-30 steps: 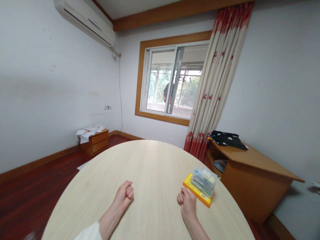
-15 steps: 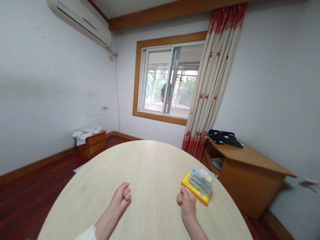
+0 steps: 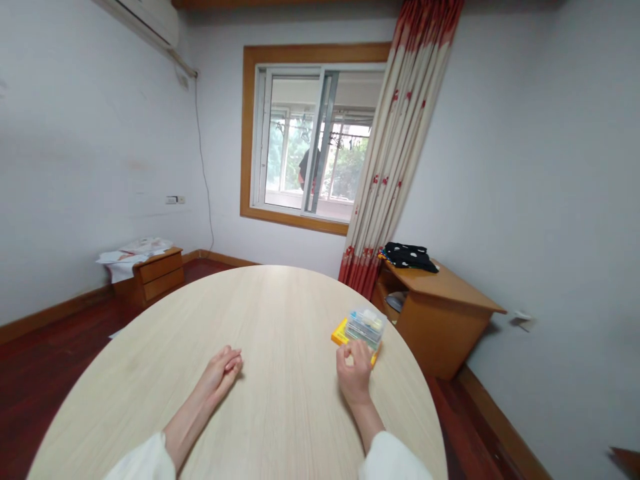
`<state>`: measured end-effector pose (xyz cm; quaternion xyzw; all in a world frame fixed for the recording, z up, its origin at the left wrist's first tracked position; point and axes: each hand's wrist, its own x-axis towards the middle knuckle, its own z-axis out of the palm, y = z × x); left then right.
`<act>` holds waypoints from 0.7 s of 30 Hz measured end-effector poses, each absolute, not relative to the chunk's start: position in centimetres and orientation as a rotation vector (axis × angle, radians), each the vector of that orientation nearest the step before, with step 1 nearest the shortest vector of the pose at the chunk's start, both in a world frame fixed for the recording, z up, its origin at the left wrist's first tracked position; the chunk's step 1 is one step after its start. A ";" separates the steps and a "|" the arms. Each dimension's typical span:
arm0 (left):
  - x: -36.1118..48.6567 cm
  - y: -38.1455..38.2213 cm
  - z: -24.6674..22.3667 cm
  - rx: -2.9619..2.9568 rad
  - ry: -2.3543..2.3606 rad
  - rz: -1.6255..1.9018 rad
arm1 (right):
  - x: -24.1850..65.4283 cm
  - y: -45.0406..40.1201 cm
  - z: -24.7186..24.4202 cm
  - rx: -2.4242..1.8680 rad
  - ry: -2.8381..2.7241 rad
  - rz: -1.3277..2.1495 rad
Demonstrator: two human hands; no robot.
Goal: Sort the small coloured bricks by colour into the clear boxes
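Rnd table (image 3: 280,400), right: yellow box (image 3: 340,333) under clear case (image 3: 368,325).
L hand (image 3: 221,372) loosely closed; R hand (image 3: 355,377) curled nr box, can't tell grip.

The rounded surface (image 3: 280,373) over here is pale, with fine wood-like grain; a yellow box (image 3: 341,331) lies flat on it near the edge on the person's right side.

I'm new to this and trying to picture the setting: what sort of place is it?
Probably a room in a home: a red-and-cream curtain hangs at the window, and a small wooden drawer unit stands in the background, beyond a round table.
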<state>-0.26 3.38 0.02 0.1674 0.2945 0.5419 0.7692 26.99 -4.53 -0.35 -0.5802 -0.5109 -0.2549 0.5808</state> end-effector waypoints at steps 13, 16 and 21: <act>-1.0 2.8 0.6 0.325 0.378 0.957 | 34.4 -4.8 -1.3 -1.516 -0.871 -0.052; -1.2 2.9 0.6 0.312 0.396 0.965 | 34.6 -4.3 -2.3 -1.419 -0.875 0.085; -1.1 3.0 0.8 0.285 0.446 0.968 | 35.0 -3.8 -3.5 -1.319 -0.921 0.131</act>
